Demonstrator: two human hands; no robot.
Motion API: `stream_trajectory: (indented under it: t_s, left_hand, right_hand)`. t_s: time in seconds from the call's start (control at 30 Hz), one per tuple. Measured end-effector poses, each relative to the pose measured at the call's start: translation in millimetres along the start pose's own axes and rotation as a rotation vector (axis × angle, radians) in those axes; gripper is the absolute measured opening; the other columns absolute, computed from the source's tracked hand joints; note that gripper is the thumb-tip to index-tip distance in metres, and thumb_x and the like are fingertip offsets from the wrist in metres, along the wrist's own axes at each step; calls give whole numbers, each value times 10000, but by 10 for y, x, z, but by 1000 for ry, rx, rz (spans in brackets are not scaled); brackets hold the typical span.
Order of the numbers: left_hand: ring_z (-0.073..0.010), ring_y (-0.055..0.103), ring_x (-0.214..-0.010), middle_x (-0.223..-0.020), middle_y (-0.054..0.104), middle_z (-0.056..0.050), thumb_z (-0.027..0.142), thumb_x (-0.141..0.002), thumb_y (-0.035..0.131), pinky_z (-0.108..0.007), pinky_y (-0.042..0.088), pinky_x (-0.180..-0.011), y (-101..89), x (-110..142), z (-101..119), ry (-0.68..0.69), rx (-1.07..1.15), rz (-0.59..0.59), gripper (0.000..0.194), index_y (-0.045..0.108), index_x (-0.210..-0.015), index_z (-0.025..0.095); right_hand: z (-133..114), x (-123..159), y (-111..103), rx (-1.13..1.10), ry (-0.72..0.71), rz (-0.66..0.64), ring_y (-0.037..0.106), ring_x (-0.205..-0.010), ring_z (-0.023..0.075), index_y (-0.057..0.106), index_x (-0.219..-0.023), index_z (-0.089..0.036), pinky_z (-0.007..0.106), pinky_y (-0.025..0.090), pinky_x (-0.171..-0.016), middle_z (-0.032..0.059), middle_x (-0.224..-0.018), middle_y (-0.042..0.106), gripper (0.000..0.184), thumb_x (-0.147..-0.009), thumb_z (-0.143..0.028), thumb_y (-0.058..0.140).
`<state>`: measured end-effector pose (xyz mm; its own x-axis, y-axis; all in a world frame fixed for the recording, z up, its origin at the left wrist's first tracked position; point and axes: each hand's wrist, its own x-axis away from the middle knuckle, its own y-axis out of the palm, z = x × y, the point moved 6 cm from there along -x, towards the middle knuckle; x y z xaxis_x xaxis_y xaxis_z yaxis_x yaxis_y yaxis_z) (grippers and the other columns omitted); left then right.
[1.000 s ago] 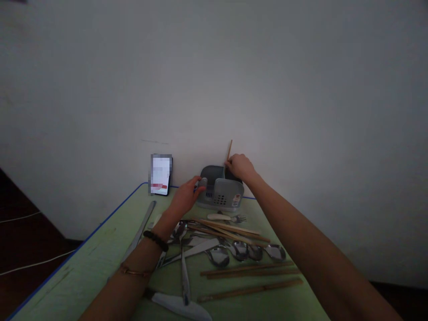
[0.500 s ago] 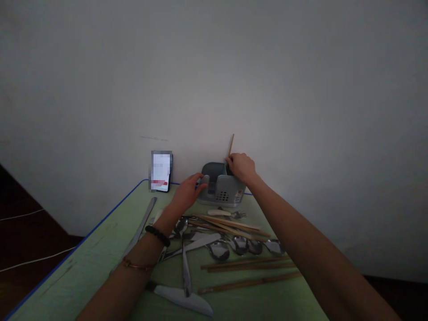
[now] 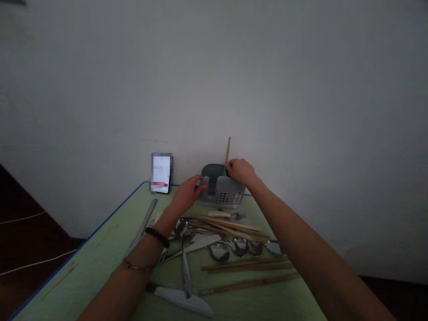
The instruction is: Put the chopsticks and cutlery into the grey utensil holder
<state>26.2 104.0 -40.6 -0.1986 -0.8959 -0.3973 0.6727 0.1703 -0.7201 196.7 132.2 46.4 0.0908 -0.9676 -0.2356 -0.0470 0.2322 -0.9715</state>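
Observation:
A grey plastic cutlery holder (image 3: pixel 221 192) stands at the far edge of the green table (image 3: pixel 83 272), against the wall. My left hand (image 3: pixel 186 194) grips the holder's left side, fingers curled on its rim. My right hand (image 3: pixel 241 172) is over the holder's right compartment, pinching a wooden chopstick (image 3: pixel 228 150) that stands nearly upright with its lower end inside the holder.
Loose cutlery lies between my arms: several spoons (image 3: pixel 239 246), wooden chopsticks (image 3: pixel 247 266), knives (image 3: pixel 182 301), a small fork (image 3: pixel 227 215). A phone (image 3: pixel 161 173) with a lit screen leans on the wall, left of the holder. The table's blue left edge drops to a dark floor with cables.
The chopstick has gone from leaning right to nearly upright in the holder. My right hand has shifted slightly over the holder; my left hand keeps its hold.

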Motion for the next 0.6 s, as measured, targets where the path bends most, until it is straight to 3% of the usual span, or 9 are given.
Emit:
stream_trajectory:
  t_s: [0.13, 0.27, 0.33, 0.4, 0.5, 0.6]
  left_hand:
    - [-231, 669, -864, -988, 693, -90, 369, -880, 514, -337, 492, -785, -9, -2, 6, -2, 11, -12, 303, 550, -1114, 180]
    - [-228, 665, -876, -1023, 685, -92, 355, -875, 522, -342, 486, -794, -11, 7, 15, 7, -19, -45, 309, 530, -1136, 189]
    - [-210, 666, -868, -1089, 665, -85, 337, -865, 541, -330, 489, -783, -35, 18, 8, -2, -18, -48, 334, 488, -1168, 207]
    - [-195, 667, -827, -1096, 659, -83, 329, -854, 553, -312, 492, -736, -104, 30, -13, -51, -35, -26, 363, 448, -1177, 203]
    - [-209, 652, -768, -911, 681, -80, 363, -846, 544, -294, 465, -648, -239, 64, 12, -114, -207, -46, 288, 493, -1050, 166]
    - [-213, 627, -734, -788, 663, -62, 372, -847, 524, -279, 426, -606, -262, 164, 198, -39, -354, -235, 201, 553, -863, 173]
  right_hand:
    - [48, 201, -26, -58, -64, 10, 616, -952, 217, 677, -990, -161, 304, 440, -792, 132, -1027, 678, 355, -926, -361, 390]
    - [139, 591, -82, -232, -129, 204, 531, -1060, 213, 632, -1086, -145, 326, 395, -914, 127, -1103, 622, 291, -894, -289, 467]
    - [195, 801, -95, -344, -161, 301, 511, -1063, 229, 622, -1092, -142, 357, 401, -916, 131, -1091, 607, 285, -869, -275, 504]
    - [245, 961, -73, -438, -192, 316, 532, -1008, 219, 625, -1060, -157, 356, 432, -868, 116, -1045, 612, 255, -864, -269, 506]
    - [267, 1090, 14, -527, -275, 127, 581, -865, 174, 642, -958, -170, 301, 465, -757, 74, -933, 640, 183, -859, -244, 507]
    - [231, 1212, 133, -512, -362, -218, 603, -760, 151, 654, -920, -169, 263, 463, -673, 49, -854, 667, 175, -857, -261, 520]
